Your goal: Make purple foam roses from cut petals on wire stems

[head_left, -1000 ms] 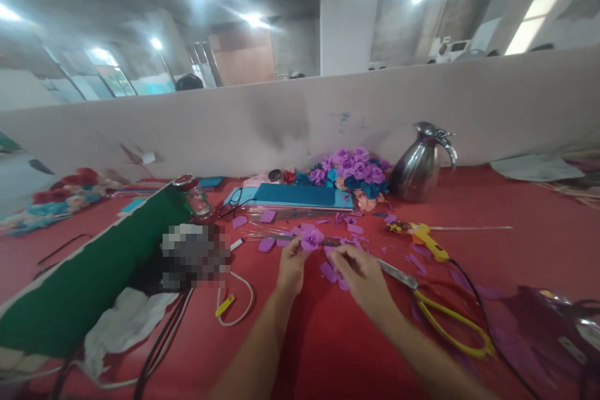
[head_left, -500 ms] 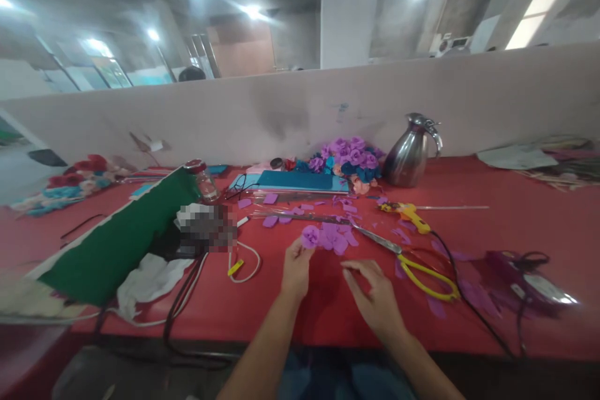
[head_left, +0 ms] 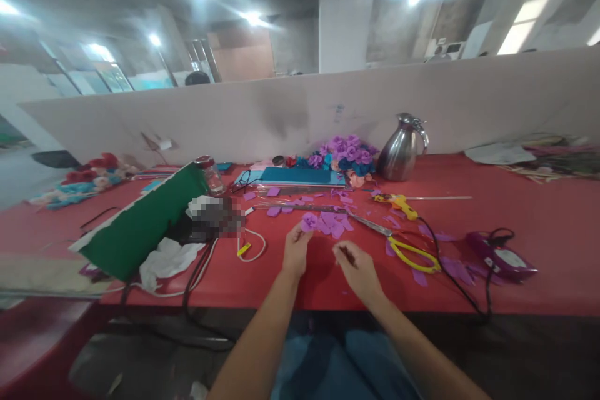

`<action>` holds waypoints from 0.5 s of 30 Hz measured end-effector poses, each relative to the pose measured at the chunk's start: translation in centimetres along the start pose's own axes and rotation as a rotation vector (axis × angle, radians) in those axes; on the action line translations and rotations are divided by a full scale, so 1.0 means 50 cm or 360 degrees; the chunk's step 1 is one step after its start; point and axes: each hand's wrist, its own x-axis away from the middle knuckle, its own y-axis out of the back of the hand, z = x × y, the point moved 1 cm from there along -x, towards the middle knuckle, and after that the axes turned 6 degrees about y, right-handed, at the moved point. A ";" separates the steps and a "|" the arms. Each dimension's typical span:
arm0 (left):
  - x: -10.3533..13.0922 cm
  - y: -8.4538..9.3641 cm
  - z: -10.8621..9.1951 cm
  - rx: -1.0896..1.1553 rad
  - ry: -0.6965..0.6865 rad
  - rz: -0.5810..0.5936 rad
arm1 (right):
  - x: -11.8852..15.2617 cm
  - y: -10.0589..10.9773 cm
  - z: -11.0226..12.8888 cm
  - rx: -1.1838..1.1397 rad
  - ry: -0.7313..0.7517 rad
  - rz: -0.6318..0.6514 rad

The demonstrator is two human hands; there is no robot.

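My left hand (head_left: 295, 251) pinches a small purple paper flower (head_left: 309, 221) between thumb and fingers above the red table. Just to the right of it, my right hand (head_left: 359, 267) is half curled, with thumb and fingertips close together. Whatever those fingertips may hold is too small to make out. Loose purple paper petals (head_left: 332, 225) lie just beyond both hands. Scissors with yellow handles (head_left: 415, 256) rest to the right of my right hand, their blades pointing away to the left.
A yellow glue gun (head_left: 404, 206) with a black cord lies beyond the scissors. Behind stand a steel jug (head_left: 402, 150) and a heap of purple flowers (head_left: 347, 150). A green box (head_left: 140, 225) and cables are left; a purple device (head_left: 501, 256) is right.
The view has tilted down slightly, showing more of my lap. My right hand's fingers have curled in more. My left hand still holds the flower.
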 end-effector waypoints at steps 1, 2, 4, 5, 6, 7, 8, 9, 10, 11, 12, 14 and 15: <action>-0.001 0.001 0.002 0.0002 -0.0007 0.0003 | 0.014 0.009 -0.006 0.0152 0.0059 0.0073; -0.002 0.002 0.004 0.0006 -0.0014 0.0001 | 0.026 0.017 -0.011 0.0260 0.0099 0.0133; -0.002 0.004 0.005 0.0011 -0.0024 -0.0012 | 0.047 0.031 -0.014 0.0371 0.0175 0.0167; -0.001 0.004 0.004 0.0007 -0.0027 -0.0016 | 0.055 0.036 -0.014 0.0414 0.0236 0.0184; -0.001 0.005 0.004 -0.0001 -0.0029 -0.0020 | 0.064 0.041 -0.013 0.0479 0.0321 0.0218; 0.000 0.006 0.003 -0.0012 -0.0031 -0.0021 | 0.072 0.047 -0.014 0.0579 0.0425 0.0277; 0.000 0.007 0.003 -0.0022 -0.0032 -0.0022 | 0.080 0.053 -0.016 0.0709 0.0531 0.0354; 0.000 0.008 0.003 -0.0030 -0.0034 -0.0027 | 0.087 0.062 -0.020 0.0856 0.0626 0.0423; -0.001 0.009 0.004 -0.0032 -0.0037 -0.0036 | 0.093 0.075 -0.023 0.1010 0.0699 0.0462; -0.002 0.010 0.004 -0.0028 -0.0039 -0.0051 | 0.097 0.091 -0.025 0.1153 0.0750 0.0461; -0.003 0.011 0.005 -0.0017 -0.0039 -0.0075 | 0.098 0.113 -0.023 0.1277 0.0784 0.0422; -0.005 0.012 0.005 0.0018 -0.0028 -0.0123 | 0.089 0.171 -0.002 0.1472 0.0823 0.0306; -0.006 0.012 0.004 0.0036 -0.0021 -0.0144 | 0.079 0.205 0.018 0.1512 0.0847 0.0246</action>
